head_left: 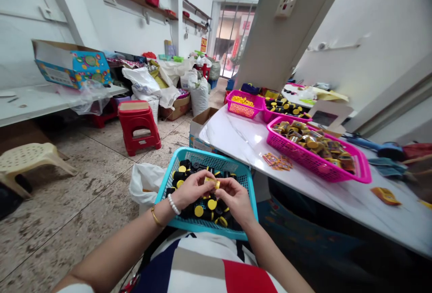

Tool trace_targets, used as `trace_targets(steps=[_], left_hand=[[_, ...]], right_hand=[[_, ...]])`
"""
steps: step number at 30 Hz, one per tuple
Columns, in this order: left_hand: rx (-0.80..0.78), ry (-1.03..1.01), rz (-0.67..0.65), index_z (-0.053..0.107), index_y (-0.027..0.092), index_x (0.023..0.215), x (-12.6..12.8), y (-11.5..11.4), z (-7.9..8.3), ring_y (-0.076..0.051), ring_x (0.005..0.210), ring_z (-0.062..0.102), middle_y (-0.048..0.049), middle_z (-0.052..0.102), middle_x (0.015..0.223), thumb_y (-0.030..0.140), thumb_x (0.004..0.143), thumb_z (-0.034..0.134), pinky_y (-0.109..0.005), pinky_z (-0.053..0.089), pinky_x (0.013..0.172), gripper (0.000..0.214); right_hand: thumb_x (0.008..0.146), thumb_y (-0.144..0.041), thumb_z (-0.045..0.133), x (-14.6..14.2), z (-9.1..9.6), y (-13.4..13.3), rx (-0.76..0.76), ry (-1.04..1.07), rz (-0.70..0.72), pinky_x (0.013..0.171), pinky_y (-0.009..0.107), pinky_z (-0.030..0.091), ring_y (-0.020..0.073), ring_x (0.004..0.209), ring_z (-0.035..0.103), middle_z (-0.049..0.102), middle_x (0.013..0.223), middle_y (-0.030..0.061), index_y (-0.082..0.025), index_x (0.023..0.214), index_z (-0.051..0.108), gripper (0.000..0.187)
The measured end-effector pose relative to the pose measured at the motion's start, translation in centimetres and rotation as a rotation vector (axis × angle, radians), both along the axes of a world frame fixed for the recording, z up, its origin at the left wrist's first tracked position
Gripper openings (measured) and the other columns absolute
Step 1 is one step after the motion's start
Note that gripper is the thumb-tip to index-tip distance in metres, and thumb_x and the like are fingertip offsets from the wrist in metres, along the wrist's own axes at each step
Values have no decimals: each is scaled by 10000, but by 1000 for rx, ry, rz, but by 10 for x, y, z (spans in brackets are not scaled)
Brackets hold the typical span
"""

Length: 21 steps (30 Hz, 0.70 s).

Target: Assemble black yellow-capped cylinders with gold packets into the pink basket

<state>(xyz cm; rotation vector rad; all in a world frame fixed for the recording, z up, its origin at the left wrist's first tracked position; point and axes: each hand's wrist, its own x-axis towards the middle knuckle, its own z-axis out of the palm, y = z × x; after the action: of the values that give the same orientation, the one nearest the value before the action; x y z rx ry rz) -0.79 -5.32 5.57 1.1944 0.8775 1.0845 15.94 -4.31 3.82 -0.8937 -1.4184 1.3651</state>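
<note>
My left hand (195, 188), with a white bead bracelet and a gold bangle at its wrist, pinches a small yellow printed piece (212, 183) that looks like a label or sleeve. From the other side, the thumb and fingers of my right hand (236, 199) close on the same piece. Both hands are above a turquoise basket (209, 231) on my lap. Inside it lie several small black cylinders with yellow caps (212, 204), partly covered by my hands. Whether the yellow piece wraps around anything is hidden by my fingers.
At right, a white marble-patterned table (236, 133) carries a pink basket (297, 161) of yellow-wrapped pieces, loose orange labels (278, 161) and a smaller pink basket (245, 110) of yellow parts. A white bag (145, 182) sits left of my basket. A red stool (138, 128) stands farther off.
</note>
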Motion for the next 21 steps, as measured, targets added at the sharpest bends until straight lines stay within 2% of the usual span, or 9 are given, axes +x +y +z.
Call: trace_targets(steps=[3, 5, 8, 10, 12, 14, 16, 19, 21], left_hand=[[-168, -52, -29, 563, 150, 837, 0, 2, -3, -64, 448, 463, 5, 578, 617, 531, 776, 631, -174, 310, 421, 391], [-235, -105, -40, 557, 149, 793, 4, 1, -4, -64, 436, 474, -6, 586, 601, 550, 777, 621, -163, 289, 395, 407], [-290, -273, -118, 572, 146, 808, 10, -4, -6, -56, 400, 447, 2, 569, 548, 554, 785, 612, -160, 278, 384, 410], [-303, -344, -137, 572, 148, 800, 13, -7, -6, -41, 362, 403, 23, 541, 499, 527, 765, 653, -159, 254, 377, 390], [-312, -334, -88, 569, 147, 774, 15, -8, -8, -30, 336, 368, 42, 513, 466, 503, 726, 704, -155, 217, 361, 384], [-344, -318, 6, 570, 140, 753, 18, -8, -10, -22, 340, 351, 54, 492, 469, 505, 688, 734, -148, 196, 351, 406], [-384, -328, 69, 563, 136, 730, 21, -8, -13, -16, 360, 348, 60, 478, 492, 495, 667, 753, -140, 203, 353, 411], [-422, -366, 42, 568, 132, 730, 23, -10, -15, -14, 361, 352, 49, 494, 514, 479, 704, 729, -138, 215, 353, 384], [-458, -409, -19, 598, 126, 789, 24, -11, -14, -15, 356, 361, 37, 516, 531, 485, 744, 689, -138, 224, 355, 374]], right_hand=[[736, -312, 728, 6, 6, -1, 13, 38, 103, 699, 305, 560, 159, 774, 639, 642, 1003, 39, -247, 1098, 658, 375], [742, -308, 723, 9, 6, -1, 23, 50, 141, 666, 302, 567, 142, 732, 631, 599, 1046, 37, -250, 1026, 686, 292], [728, -299, 739, 10, 0, 0, -24, 141, 101, 571, 297, 576, 126, 642, 625, 567, 990, 14, -231, 839, 677, 144], [709, -308, 755, 9, -5, 0, -70, 199, 42, 520, 301, 580, 125, 599, 626, 558, 978, 5, -225, 795, 640, 166], [710, -325, 752, 9, -8, -1, -89, 210, 3, 494, 307, 581, 123, 571, 624, 554, 977, 4, -223, 784, 620, 182], [736, -325, 732, 9, -6, -3, -50, 175, -21, 513, 312, 586, 122, 587, 622, 548, 979, 7, -226, 790, 634, 149], [750, -296, 724, 10, -3, -6, 53, 94, -35, 590, 315, 590, 125, 652, 620, 547, 998, 20, -239, 841, 671, 119], [737, -251, 740, 12, 2, -10, 221, -23, -70, 667, 301, 574, 159, 779, 615, 555, 943, 38, -241, 825, 703, 96], [749, -274, 730, 14, 2, -11, 219, -11, -114, 600, 292, 576, 154, 720, 615, 538, 878, 31, -228, 756, 682, 67]])
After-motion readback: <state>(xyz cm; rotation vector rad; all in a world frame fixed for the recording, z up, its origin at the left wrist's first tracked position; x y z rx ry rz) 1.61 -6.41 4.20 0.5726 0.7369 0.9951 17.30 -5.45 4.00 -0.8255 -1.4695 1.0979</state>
